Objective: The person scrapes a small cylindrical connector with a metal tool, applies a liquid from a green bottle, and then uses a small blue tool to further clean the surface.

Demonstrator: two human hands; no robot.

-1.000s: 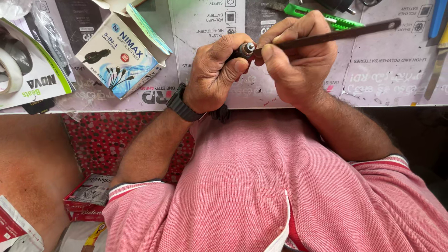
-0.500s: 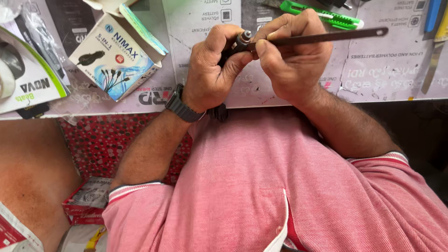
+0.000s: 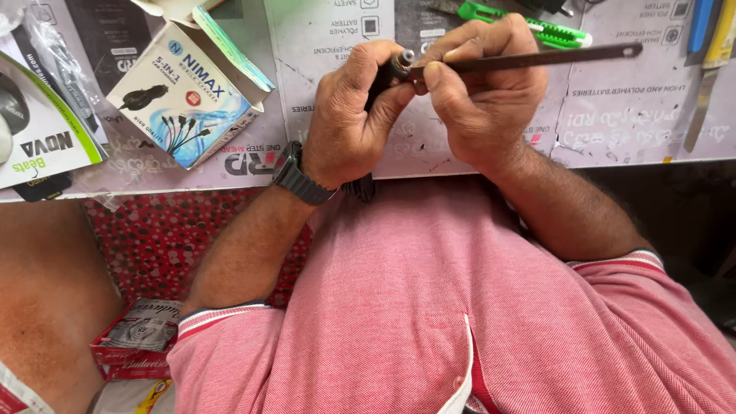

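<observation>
Mid-job by the look of it: small black plug w/ metal tip (image 3: 397,65) pinched in left hand (image 3: 353,123), thumb and forefinger closed tight round its body, held above the bench edge, just in front of the chest. Right hand (image 3: 483,100) clamped on a long dark flat tool (image 3: 537,58), prob. a file or thin blade, near end laid right against the plug's metal tip. Contact made; no sign of the work being finished, plug not set down, tool not put aside. Hard to tell how much is done at the tip, too small.

Plug: long axis roughly diagonal, metal tip up and right toward the tool. Tool: long axis near horizontal, far end w/ hole pointing right, tilted slightly up.

Nearby on bench (image 3: 629,130): green utility knife (image 3: 537,27) just behind the right hand, open charger box (image 3: 184,96) to the left. Black watch (image 3: 299,175) on left wrist.
</observation>
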